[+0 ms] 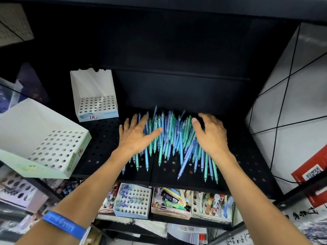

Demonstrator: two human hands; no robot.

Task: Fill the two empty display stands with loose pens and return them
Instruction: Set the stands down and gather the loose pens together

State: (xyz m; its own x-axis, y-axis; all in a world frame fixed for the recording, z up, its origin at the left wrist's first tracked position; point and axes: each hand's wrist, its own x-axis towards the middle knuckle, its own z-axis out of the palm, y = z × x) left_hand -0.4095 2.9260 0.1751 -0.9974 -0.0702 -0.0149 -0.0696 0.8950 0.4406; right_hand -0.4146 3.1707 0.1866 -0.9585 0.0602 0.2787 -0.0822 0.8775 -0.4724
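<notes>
A heap of loose blue and teal pens (169, 138) lies on the black perforated shelf (99, 138), tips pointing toward me. My left hand (136, 135) rests flat on the heap's left side with fingers spread. My right hand (210, 133) lies on its right side, fingers relaxed and slightly bent over the pens. Two empty white display stands with hole grids are to the left: one (96, 105) upright at the back of the shelf, a larger one (47, 147) tilted at the shelf's left edge.
Below the shelf, a lower tier holds a hole-grid box with clear-capped pens (132, 202) and boxes of mixed stationery (171, 202). A white tiled wall (290, 106) bounds the right side. A red sign (311, 172) hangs at right.
</notes>
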